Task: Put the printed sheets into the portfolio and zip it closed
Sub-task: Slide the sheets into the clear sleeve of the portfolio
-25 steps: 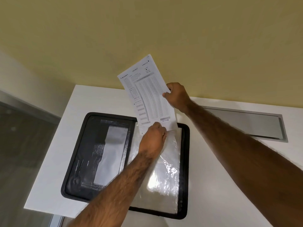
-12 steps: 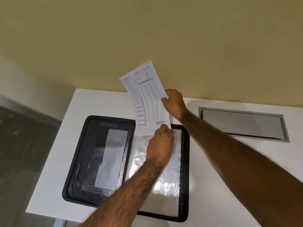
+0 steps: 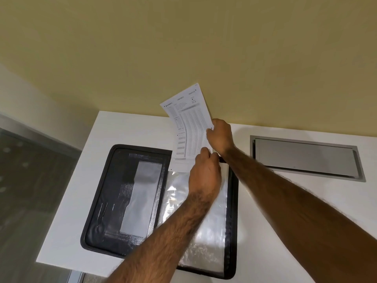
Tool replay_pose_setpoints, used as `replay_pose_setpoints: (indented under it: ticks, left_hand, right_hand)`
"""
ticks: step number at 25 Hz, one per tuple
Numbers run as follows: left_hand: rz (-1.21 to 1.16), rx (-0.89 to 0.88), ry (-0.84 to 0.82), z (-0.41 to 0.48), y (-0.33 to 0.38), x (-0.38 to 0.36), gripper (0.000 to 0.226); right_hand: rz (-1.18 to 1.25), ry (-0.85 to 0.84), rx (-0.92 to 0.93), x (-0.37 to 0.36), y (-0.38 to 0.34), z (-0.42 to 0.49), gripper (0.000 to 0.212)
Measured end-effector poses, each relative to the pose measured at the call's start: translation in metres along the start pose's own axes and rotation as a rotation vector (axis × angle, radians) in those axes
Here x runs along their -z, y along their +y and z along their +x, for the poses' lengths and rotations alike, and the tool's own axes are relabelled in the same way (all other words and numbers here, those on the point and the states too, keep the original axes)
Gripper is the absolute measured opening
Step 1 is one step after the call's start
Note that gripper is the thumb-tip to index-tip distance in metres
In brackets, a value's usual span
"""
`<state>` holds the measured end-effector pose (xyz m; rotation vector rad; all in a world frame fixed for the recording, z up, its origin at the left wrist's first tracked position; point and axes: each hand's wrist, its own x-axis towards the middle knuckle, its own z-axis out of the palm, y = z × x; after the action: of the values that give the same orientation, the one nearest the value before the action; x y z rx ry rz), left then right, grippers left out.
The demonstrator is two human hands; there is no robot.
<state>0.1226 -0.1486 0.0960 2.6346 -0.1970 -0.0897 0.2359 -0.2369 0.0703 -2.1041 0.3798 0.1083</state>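
Printed white paper sheets (image 3: 189,129) held above open black zip portfolio (image 3: 122,190); right grip (image 3: 221,135) pinches right edge, left grip (image 3: 205,172) lower edge. Inserting; next, feed into clear plastic sleeve (image 3: 204,231).

The text on the printed sheet (image 3: 188,129) is too small to read, its near right corner and the far right corner of the portfolio (image 3: 114,201) are hidden behind the left hand (image 3: 204,172) and right hand (image 3: 221,135), the left forearm covers part of the clear sleeve (image 3: 214,231), and the table (image 3: 285,201) runs off the picture's right edge.
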Motion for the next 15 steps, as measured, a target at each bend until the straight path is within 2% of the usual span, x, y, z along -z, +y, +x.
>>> replay_pose_setpoints:
  ticks: [8, 13, 15]
  left_hand:
    - [-0.054, 0.077, -0.065, 0.027, -0.009, -0.006, 0.020]
    - [-0.106, 0.069, -0.092, 0.032, -0.011, -0.016, 0.015]
    - [-0.202, 0.047, -0.141, 0.031, -0.013, -0.021, 0.016]
  right_hand:
    - [0.027, -0.188, 0.014, 0.018, 0.014, -0.001, 0.026]
    - [0.074, -0.377, -0.095, 0.026, 0.024, -0.001, 0.022]
    - [0.097, -0.413, -0.182, 0.028, 0.030, -0.003, 0.013]
